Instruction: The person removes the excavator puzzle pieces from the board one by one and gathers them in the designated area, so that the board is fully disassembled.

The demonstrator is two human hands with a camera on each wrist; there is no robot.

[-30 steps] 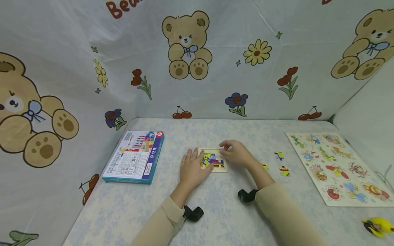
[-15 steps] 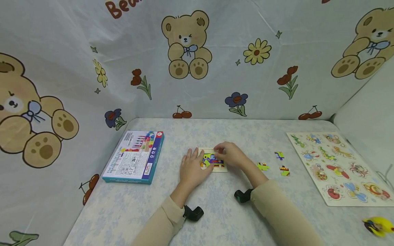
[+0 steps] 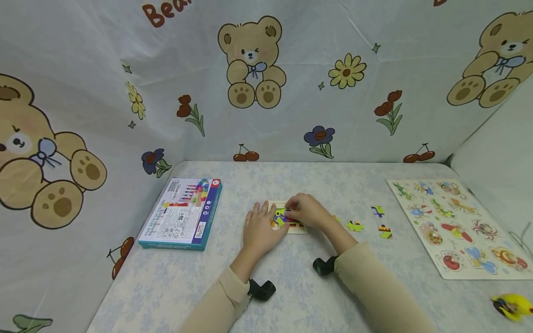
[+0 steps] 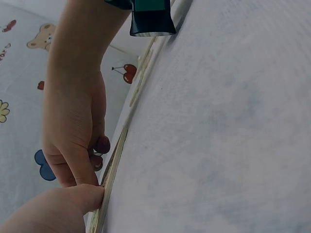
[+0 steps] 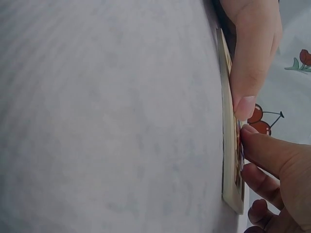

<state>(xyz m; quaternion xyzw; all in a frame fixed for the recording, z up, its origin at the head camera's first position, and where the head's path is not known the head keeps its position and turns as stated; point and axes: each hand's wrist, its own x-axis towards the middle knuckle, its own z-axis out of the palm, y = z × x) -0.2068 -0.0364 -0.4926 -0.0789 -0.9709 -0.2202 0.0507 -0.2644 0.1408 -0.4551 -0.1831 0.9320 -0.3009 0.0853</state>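
A small jigsaw puzzle in a cream wooden frame [image 3: 297, 231] lies on the table in the head view, its picture partly under both hands. My left hand [image 3: 262, 230] rests with straight, spread fingers on its left side, the thumb along the lower edge. From the right, my right hand [image 3: 307, 210] reaches over the upper part with curled fingers. It seems to pinch a puzzle piece [image 5: 241, 149], mostly hidden by thumb and fingers in the right wrist view. The left thumb [image 5: 245, 104] presses on the frame beside it.
Loose puzzle pieces [image 3: 355, 225] lie right of the frame, one partly behind the right forearm. A boxed bead set [image 3: 180, 212] stands at left. At right are a board of animal pictures [image 3: 458, 226] and a yellow toy [image 3: 513, 306]. A patterned cloth hangs behind.
My right hand has moved left over the puzzle, from its upper right corner toward its middle. More loose pieces show beside the forearm. The left hand has stayed still.
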